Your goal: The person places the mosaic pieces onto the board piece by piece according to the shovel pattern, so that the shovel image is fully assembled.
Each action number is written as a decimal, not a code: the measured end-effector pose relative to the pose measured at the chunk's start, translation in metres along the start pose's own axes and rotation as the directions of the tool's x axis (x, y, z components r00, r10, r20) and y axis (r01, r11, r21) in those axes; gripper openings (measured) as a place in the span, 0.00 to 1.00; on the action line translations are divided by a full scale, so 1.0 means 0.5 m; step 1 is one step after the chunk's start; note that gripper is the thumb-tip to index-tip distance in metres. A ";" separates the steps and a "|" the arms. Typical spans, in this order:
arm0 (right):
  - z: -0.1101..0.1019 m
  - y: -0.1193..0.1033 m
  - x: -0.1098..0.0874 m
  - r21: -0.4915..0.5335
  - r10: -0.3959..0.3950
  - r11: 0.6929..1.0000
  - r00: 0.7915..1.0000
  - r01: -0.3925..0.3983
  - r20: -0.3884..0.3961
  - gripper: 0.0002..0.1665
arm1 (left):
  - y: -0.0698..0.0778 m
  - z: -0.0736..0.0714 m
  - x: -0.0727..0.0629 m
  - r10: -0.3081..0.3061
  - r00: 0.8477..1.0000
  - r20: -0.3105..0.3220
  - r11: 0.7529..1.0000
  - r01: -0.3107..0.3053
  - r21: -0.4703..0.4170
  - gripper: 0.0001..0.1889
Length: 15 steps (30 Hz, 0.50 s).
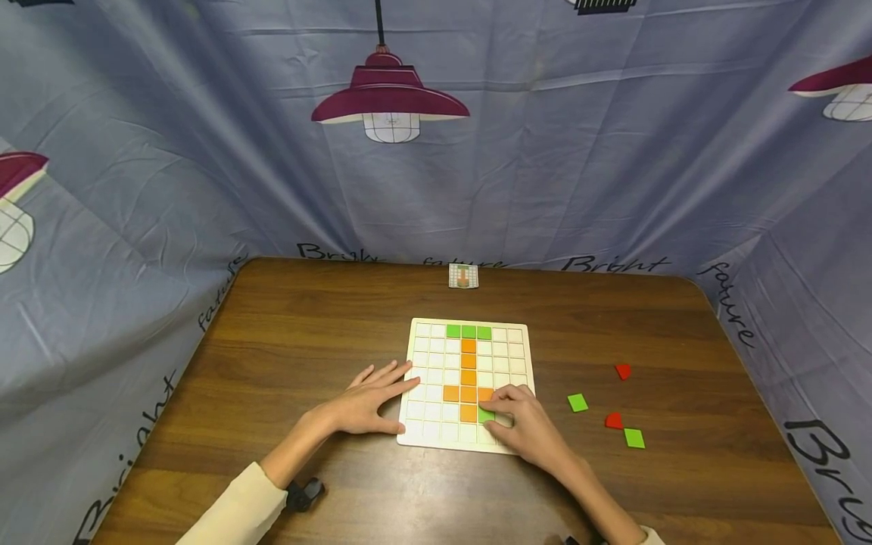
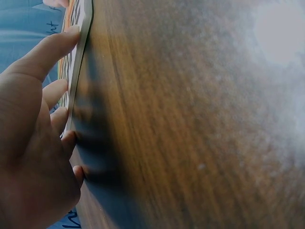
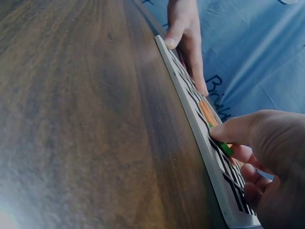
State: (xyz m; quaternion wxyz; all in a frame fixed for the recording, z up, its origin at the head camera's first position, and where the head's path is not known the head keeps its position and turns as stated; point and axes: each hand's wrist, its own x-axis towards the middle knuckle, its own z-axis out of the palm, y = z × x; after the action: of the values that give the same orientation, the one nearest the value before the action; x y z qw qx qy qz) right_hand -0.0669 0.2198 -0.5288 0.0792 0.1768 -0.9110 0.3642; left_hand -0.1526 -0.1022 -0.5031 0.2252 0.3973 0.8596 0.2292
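A pale square grid board (image 1: 426,432) lies on the table. Three green tiles (image 1: 468,331) sit in its top row, above a column of orange tiles (image 1: 468,361) with an orange tile on either side low down. My right hand (image 1: 527,428) pinches a green square tile (image 3: 226,149) between thumb and fingers, at the cell right of the lowest orange tile. Spread fingers of my left hand (image 1: 361,405) touch the board's left edge, the thumb near its lower corner. How fully the pinched tile sits in its cell is hidden by the fingers.
Right of the board lie two loose green tiles (image 1: 577,403) and two red pieces (image 1: 623,372). A small pattern card (image 1: 463,276) lies at the table's back edge. Blue-grey printed cloth (image 1: 545,189) hangs behind and at the sides of the wooden table (image 1: 306,318).
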 end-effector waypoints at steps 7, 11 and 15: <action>0.001 0.004 -0.002 0.001 -0.006 1.000 1.000 0.006 -0.008 0.18 | 0.001 -0.001 0.001 -0.002 1.000 0.005 1.000 0.002 0.003 0.43; 0.001 0.005 -0.003 -0.002 -0.005 1.000 1.000 0.005 -0.007 0.18 | 0.002 0.000 0.001 -0.006 1.000 0.006 1.000 0.006 0.009 0.43; 0.000 0.005 -0.004 0.006 0.008 1.000 1.000 -0.008 -0.005 0.19 | 0.002 0.001 0.002 -0.007 1.000 0.005 1.000 0.007 0.007 0.43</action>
State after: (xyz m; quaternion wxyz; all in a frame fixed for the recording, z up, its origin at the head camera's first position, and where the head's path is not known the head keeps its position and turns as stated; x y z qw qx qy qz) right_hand -0.0660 0.2220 -0.5308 0.0794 0.1722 -0.9104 0.3676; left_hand -0.1525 -0.1007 -0.5033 0.2268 0.3954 0.8613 0.2245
